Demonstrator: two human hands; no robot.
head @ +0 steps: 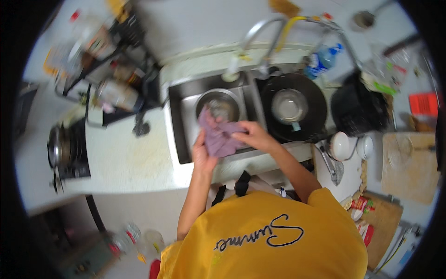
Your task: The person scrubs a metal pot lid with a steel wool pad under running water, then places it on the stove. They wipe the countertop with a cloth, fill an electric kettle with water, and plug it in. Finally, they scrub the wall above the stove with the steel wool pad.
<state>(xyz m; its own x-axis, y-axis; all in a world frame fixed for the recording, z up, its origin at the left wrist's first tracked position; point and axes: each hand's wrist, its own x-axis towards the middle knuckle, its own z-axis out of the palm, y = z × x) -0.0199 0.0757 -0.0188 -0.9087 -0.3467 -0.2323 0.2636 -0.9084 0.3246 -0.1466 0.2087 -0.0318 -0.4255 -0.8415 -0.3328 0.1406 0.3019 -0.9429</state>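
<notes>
A purple cloth [223, 141] is stretched between my two hands above the front of a stainless steel sink [179, 134]. My left hand [202, 151] grips its left side, partly beneath the fabric. From the right, my right hand [256, 135] pinches the other side between thumb and fingers. Beyond the cloth, a round metal bowl [234, 99] sits in the basin; blur hides what lies inside it. In the right basin rests a dark wok [315, 101] with a clear bowl [289, 106] in it.
A curved faucet [258, 29] rises behind the sink. At the back right stand a blue detergent bottle [322, 62] and a black pot [359, 108]. White bowls [339, 146] are at the right. A black rack [153, 80] with bottles and a lidded pot [59, 148] stand left.
</notes>
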